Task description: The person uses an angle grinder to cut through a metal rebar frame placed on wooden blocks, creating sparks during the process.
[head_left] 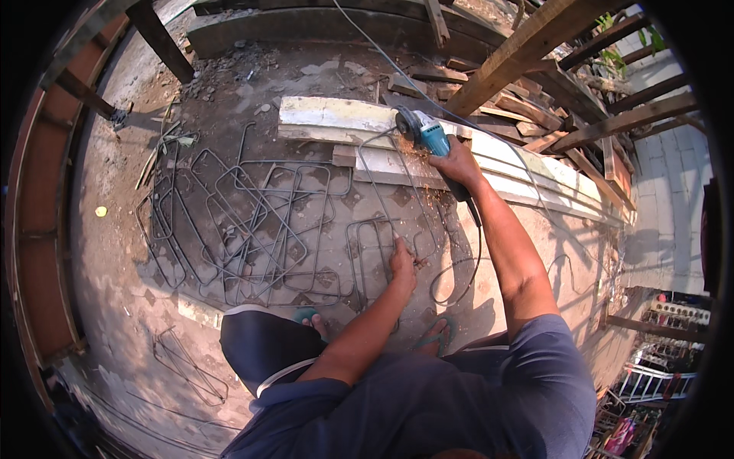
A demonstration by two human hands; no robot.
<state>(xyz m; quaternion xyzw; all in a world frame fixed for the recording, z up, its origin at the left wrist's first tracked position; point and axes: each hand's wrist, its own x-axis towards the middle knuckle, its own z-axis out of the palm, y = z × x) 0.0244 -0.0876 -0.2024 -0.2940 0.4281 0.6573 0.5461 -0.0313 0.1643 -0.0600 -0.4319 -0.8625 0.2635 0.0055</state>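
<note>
My right hand (459, 164) is wrapped round a teal angle grinder (434, 138), its disc at the end of a bent steel rod frame (372, 177). Orange specks like sparks scatter below the disc. Nearer to me, my left hand (401, 266) is closed on the lower part of that rod frame, which leans against a stack of pale, weathered boards (336, 115). To the left, several more bent rod frames (267, 222) lie tangled on the ground. The exact contact of disc and rod is partly hidden by the guard.
The grinder's black cord (479, 268) loops down beside my right forearm. Scrap timber (527, 107) is heaped behind the boards, with a thick wooden post (508, 57) slanting over it. My sandalled feet (434, 335) stand close to the frames. A smaller rod frame (187, 363) lies at the lower left.
</note>
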